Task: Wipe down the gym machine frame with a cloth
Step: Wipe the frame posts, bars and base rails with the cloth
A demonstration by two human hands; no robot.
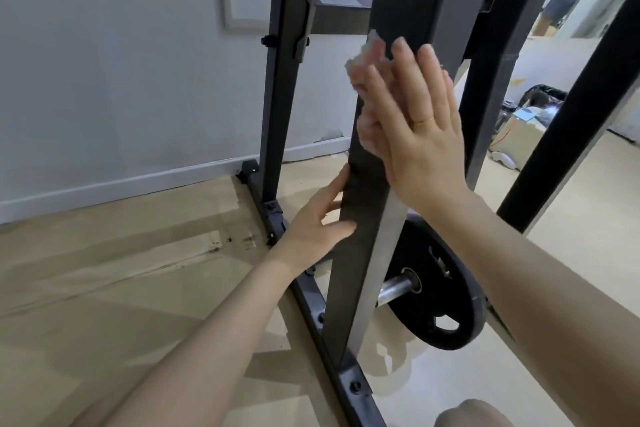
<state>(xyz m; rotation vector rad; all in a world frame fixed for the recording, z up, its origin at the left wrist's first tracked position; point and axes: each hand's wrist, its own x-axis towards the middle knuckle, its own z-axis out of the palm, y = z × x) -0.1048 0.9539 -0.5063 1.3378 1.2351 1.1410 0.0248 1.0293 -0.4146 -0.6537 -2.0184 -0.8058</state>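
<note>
Head view: right hand [420,135] flat-fingered, presses one cloth [363,61] on frame upright [360,218]; left hand [317,229] grip wide, touching it.

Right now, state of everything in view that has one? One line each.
right hand: fingers straight, pressing the cloth flat against the upright
cloth: crumpled, blurred, pinned between right hand and post
left hand: open, fingers touching the post lower down
frame upright: standing, bolted to the base rail
weight plate: loaded on a steel bar behind the upright
</note>
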